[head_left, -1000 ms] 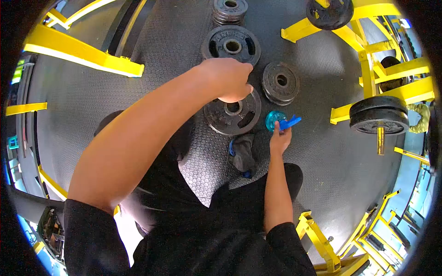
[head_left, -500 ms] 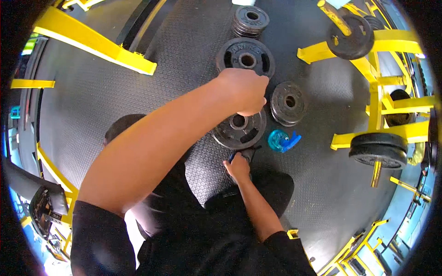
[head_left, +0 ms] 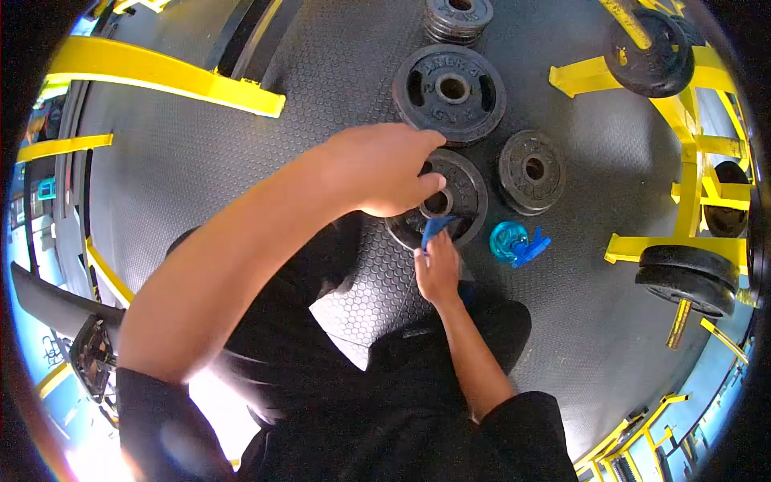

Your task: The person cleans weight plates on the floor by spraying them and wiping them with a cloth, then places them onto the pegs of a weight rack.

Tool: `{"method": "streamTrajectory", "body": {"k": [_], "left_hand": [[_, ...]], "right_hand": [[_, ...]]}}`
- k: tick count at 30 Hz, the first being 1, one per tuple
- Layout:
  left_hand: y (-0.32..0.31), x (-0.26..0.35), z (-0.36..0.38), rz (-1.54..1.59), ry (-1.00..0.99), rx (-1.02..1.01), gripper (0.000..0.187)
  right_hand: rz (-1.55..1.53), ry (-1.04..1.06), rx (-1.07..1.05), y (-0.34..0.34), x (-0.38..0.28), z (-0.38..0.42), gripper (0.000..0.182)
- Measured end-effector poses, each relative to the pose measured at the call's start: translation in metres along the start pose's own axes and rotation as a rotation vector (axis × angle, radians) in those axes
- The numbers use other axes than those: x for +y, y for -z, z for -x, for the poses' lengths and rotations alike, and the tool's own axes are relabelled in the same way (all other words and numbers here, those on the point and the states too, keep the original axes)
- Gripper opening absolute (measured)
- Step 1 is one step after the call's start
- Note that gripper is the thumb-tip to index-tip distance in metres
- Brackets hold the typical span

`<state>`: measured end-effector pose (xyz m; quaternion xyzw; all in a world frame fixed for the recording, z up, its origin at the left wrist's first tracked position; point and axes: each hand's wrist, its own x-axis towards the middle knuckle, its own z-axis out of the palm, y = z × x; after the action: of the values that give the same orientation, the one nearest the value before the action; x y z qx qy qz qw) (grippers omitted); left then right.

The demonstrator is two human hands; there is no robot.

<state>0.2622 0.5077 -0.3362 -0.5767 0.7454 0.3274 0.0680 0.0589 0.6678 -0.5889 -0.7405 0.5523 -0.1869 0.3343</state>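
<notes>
My left hand (head_left: 393, 167) reaches in above a black weight plate (head_left: 470, 181) on the floor, thumb and forefinger apart and nothing visible between them. It hides much of that plate's left side. At the plate's near edge, my right hand (head_left: 438, 269) grips a small blue cloth (head_left: 436, 231) with a dark part; its fingers are wrapped over the lower end. Beyond lies a larger weight plate (head_left: 451, 64) with raised lettering. To the right are stacked smaller plates (head_left: 532, 153) and a translucent blue bottle (head_left: 507, 241) with a blue handle or cap.
Another stack of plates (head_left: 458, 30) stands at the top. Yellow rack frames hold plates (head_left: 687, 281) on the right, with a peg jutting out. A yellow beam (head_left: 173, 76) crosses the upper left. Textured black matting (head_left: 578, 321) covers the floor.
My left hand has gone from closed to open and moved slightly left. My right hand has moved forward over the near plate's edge with the blue cloth. The view has shifted a little.
</notes>
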Motion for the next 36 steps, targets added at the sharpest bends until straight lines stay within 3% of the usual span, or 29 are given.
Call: {"method": "streamTrajectory", "body": {"k": [3, 5, 7, 8, 10, 11, 13, 14, 17, 20, 23, 31, 36], "left_hand": [[-0.003, -0.002, -0.004, -0.007, -0.033, -0.087, 0.053], [-0.011, -0.010, -0.016, -0.080, -0.049, -0.138, 0.054], [-0.028, -0.028, -0.038, -0.154, -0.080, -0.314, 0.051], [-0.039, -0.038, -0.052, -0.153, -0.084, -0.311, 0.051], [-0.070, -0.060, -0.079, -0.321, -0.076, -0.605, 0.057], [-0.099, -0.076, -0.086, -0.309, -0.080, -0.610, 0.057], [-0.155, -0.104, -0.085, -0.196, -0.058, -0.354, 0.072], [-0.158, -0.101, -0.079, -0.172, -0.055, -0.377, 0.072], [-0.133, -0.097, -0.072, -0.289, 0.013, -0.521, 0.084], [-0.131, -0.106, -0.081, -0.337, 0.013, -0.431, 0.085], [-0.134, -0.115, -0.092, -0.338, 0.003, -0.415, 0.082], [-0.125, -0.101, -0.093, -0.393, -0.049, -0.490, 0.076], [-0.138, -0.112, -0.098, -0.382, -0.068, -0.443, 0.076]], "right_hand": [[0.296, 0.142, -0.062, -0.004, -0.003, -0.008, 0.048], [0.413, 0.168, -0.293, 0.004, -0.007, -0.014, 0.045], [0.451, 0.189, -0.293, -0.003, 0.003, -0.015, 0.047], [0.453, 0.309, -0.233, -0.006, 0.009, -0.016, 0.046], [0.462, 0.463, -0.186, -0.009, 0.013, -0.025, 0.046], [0.465, 0.460, -0.199, -0.009, 0.009, -0.033, 0.046], [0.486, 0.434, -0.277, -0.014, -0.001, -0.049, 0.050], [0.472, 0.418, -0.247, -0.019, -0.005, -0.058, 0.052], [0.448, 0.318, -0.091, -0.035, -0.016, -0.085, 0.058], [0.535, 0.119, 0.038, -0.052, -0.032, -0.102, 0.058], [0.551, 0.081, 0.011, -0.061, -0.040, -0.088, 0.060], [0.508, 0.187, -0.123, -0.023, -0.009, 0.002, 0.052], [0.412, 0.192, -0.105, -0.034, -0.019, -0.030, 0.063]]}}
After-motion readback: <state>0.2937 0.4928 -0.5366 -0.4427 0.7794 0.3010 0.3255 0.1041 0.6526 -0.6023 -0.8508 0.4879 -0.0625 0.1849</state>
